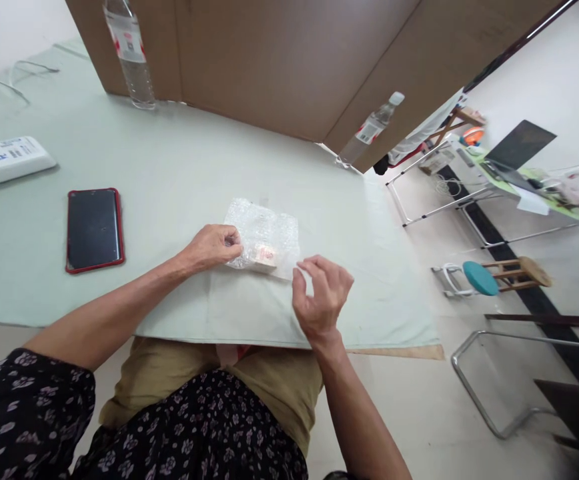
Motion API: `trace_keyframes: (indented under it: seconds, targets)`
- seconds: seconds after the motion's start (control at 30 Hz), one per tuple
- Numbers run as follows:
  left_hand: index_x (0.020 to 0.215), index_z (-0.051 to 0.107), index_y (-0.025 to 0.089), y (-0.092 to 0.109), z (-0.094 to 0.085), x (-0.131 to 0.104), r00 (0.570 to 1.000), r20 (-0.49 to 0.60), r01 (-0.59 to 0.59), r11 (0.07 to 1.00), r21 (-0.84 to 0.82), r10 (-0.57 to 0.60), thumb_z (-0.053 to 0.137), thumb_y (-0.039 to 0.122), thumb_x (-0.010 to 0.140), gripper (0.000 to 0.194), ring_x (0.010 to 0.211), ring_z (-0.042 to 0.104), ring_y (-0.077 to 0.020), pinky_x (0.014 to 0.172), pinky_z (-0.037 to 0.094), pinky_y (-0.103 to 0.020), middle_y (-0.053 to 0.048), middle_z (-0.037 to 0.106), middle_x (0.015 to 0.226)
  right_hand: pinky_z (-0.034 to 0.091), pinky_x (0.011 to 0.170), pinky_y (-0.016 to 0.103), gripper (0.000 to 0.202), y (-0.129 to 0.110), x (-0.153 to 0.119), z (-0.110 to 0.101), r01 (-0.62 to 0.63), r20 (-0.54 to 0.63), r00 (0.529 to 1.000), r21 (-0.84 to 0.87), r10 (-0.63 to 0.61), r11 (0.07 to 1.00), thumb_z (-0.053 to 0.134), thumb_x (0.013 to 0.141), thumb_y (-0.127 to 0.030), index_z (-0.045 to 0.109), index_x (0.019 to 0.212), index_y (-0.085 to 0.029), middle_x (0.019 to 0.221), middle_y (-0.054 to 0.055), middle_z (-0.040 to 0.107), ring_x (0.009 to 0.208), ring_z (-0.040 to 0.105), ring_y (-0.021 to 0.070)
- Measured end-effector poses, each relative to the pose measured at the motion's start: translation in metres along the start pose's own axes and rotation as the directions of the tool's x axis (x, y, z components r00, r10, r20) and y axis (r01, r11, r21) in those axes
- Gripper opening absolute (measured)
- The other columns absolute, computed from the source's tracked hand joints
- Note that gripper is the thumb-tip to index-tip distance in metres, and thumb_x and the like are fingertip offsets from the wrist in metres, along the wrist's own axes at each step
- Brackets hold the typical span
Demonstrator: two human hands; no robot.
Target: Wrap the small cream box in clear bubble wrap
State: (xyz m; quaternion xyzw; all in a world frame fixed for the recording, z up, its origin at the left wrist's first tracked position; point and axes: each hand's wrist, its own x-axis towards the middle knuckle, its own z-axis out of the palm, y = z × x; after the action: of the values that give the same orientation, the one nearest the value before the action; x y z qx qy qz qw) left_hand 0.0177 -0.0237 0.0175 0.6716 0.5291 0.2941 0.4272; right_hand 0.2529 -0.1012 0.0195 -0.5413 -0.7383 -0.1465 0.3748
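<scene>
The bubble wrap lies on the table with a small box inside. Her left hand pinches its edge; her right hand hovers half-open beside it — best to press flat, fold snugly.

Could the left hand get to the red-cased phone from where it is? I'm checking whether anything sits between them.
Probably yes. The left hand rests on the bubble wrap, and only bare table cloth lies between it and the phone.
</scene>
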Motion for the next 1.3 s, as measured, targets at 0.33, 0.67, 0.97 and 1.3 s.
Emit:
trace_keyframes:
  seconds: [0.33,0.67,0.97,1.3]
  targets:
    - [0.064,0.055,0.019,0.001,0.000,0.002,0.997,-0.067,-0.015,0.991,0.132,0.024,0.058,0.034,0.072,0.017,0.063,0.051,-0.0145,0.060,0.037,-0.028,0.001,0.060,0.065,0.039,0.099,0.042,0.046,-0.011,-0.001,0.022,0.208,0.415,0.890,0.002,-0.190,0.978,0.058,0.095,-0.027,0.053,0.140,-0.018,0.133,0.012,0.065,0.121,0.054,0.0285]
    - [0.106,0.066,0.016,-0.006,-0.020,-0.010,0.973,-0.164,0.203,0.945,0.258,-0.165,0.068,0.061,0.070,0.057,0.089,0.067,-0.0270,0.074,0.049,-0.034,-0.010,0.072,0.099,0.035,0.096,0.044,0.045,-0.017,0.007,0.022,0.205,0.482,0.862,-0.042,-0.160,0.978,0.057,0.093,-0.021,0.052,0.138,-0.023,0.128,0.010,0.064,0.110,0.053,0.0283]
    - [0.082,0.061,0.019,0.006,-0.016,-0.008,0.888,0.018,0.459,0.882,-0.102,-0.460,0.079,0.041,0.068,0.032,0.041,0.055,-0.0154,0.042,0.040,-0.026,-0.001,0.062,0.052,0.033,0.094,0.045,0.042,-0.019,0.008,0.026,0.237,0.463,0.867,-0.061,-0.183,0.970,0.054,0.094,-0.021,0.053,0.135,-0.023,0.125,0.011,0.063,0.107,0.051,0.0292]
    - [0.061,0.051,0.019,0.030,0.004,0.004,0.890,0.050,0.443,0.837,-0.320,-0.452,0.074,0.016,0.064,0.023,0.048,0.052,-0.0100,0.042,0.043,-0.022,0.004,0.054,0.054,0.031,0.095,0.048,0.038,-0.023,0.017,0.028,0.357,0.502,0.830,-0.145,-0.242,0.923,0.046,0.094,-0.011,0.058,0.129,-0.020,0.115,0.014,0.065,0.098,0.052,0.0287]
